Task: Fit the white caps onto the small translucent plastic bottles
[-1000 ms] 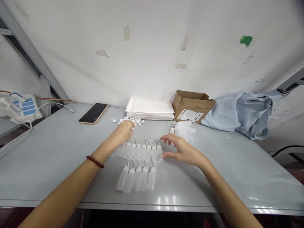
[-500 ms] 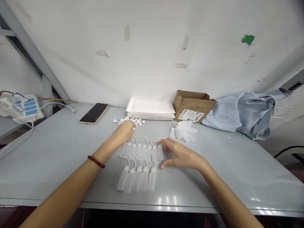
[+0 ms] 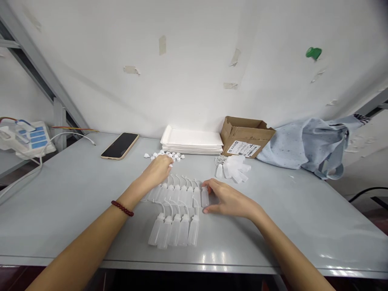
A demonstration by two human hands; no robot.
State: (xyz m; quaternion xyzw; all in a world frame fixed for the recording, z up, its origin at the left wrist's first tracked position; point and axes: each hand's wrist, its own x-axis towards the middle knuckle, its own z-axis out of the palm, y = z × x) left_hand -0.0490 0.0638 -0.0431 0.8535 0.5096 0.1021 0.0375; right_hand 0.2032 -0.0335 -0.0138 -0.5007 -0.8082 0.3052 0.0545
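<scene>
My left hand (image 3: 157, 170) is at the near side of a pile of small white caps (image 3: 172, 155), fingers drawn together; the fingertips are partly hidden, so what they pinch does not show. My right hand (image 3: 226, 198) spans a small translucent plastic bottle (image 3: 205, 197) at the right end of the back row, index finger at its top and thumb at its bottom. Beside it lies a row of similar bottles (image 3: 183, 195) with thin white tubes. A nearer row of bottles (image 3: 174, 230), also with curved tubes, lies before them.
Behind the caps lies a stack of white padded envelopes (image 3: 192, 137), next to an open cardboard box (image 3: 247, 135). More translucent pieces (image 3: 235, 167) lie in front of the box. A phone (image 3: 120, 145) rests at left, a light blue cloth bag (image 3: 297, 145) at right.
My right hand has closed in around the end bottle, its thumb and index finger now at the bottle's two ends. My left hand stays at the caps, almost still.
</scene>
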